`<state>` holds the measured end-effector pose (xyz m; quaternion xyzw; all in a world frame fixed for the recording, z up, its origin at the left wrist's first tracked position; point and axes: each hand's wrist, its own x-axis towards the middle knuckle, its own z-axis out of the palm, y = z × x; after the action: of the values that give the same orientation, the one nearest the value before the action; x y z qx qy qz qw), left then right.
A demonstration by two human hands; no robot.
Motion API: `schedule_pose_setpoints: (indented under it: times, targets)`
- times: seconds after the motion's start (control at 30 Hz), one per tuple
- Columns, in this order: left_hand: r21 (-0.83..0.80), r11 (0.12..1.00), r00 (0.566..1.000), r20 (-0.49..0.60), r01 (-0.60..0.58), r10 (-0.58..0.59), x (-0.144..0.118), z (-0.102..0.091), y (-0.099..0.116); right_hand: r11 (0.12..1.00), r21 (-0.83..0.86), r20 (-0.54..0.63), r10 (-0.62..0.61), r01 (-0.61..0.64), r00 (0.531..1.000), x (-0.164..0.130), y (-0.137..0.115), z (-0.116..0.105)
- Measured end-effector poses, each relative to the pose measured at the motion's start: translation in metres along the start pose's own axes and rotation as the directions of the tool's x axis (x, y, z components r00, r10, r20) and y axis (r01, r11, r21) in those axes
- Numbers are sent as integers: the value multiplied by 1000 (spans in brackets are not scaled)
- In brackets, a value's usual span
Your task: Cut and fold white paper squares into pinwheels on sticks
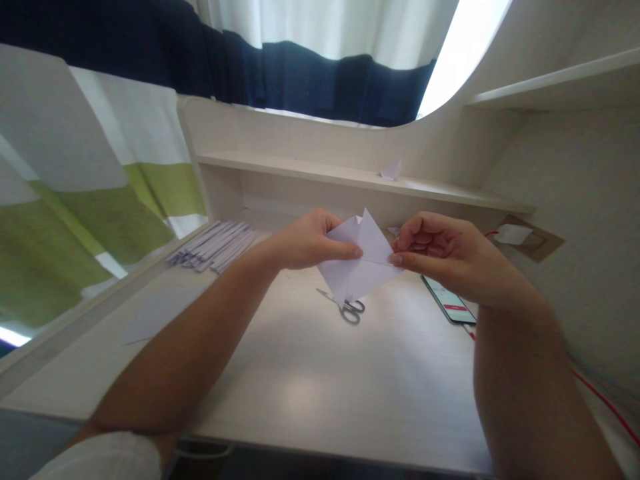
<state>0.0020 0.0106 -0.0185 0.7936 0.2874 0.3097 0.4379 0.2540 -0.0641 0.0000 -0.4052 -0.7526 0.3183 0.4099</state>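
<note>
- Pale wood-grain worktop (320, 393) spreads beneath two bare forearms reaching forward.
- Left hand (305, 241) and right hand (440, 257) each pinch one side of a folded white paper (357, 263), held up above the worktop.
- Scissors (347, 309) lie below the paper; a phone (450, 303) rests to the right.
- Cut paper strips (213, 247) sit stacked at far left, below the shelf (350, 177).

Two hands (310, 241), one folded paper (361, 257), one scissors (347, 309), one phone (449, 302).
</note>
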Motion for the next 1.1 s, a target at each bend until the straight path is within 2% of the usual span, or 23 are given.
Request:
schedule_pose_setpoints:
  times: [0.2,0.5,0.6,0.67,0.73,0.83,0.9,0.97,1.1]
  targets:
    - [14,1000,1000,0,13,-13,1,-1,2,1000,-15,15,-7,7,1000,2,0,-1]
    - [7,1000,1000,-4,20,-19,2,-2,-3,1000,25,-46,-4,5,999,6,0,2]
    - [-37,999,997,-75,19,-22,3,-1,-4,995,97,-104,33,-22,994,12,7,1]
    - [-74,997,985,-171,11,-24,3,2,-5,983,168,-99,92,-75,991,15,16,3]
    - [-119,993,960,-276,8,-41,2,7,-10,960,227,-7,171,-165,985,14,28,12]
    - [-164,986,925,-369,26,-86,-4,18,-23,907,283,185,268,-313,945,5,50,38]
    - [-177,983,911,-396,52,-119,-13,25,-36,879,299,208,321,-373,924,-4,65,60]
    - [-186,979,898,-411,86,-157,-21,32,-48,859,333,179,348,-390,920,-12,77,79]
    - [-235,964,885,-413,126,-216,-34,37,-72,853,346,133,368,-391,920,-19,91,98]
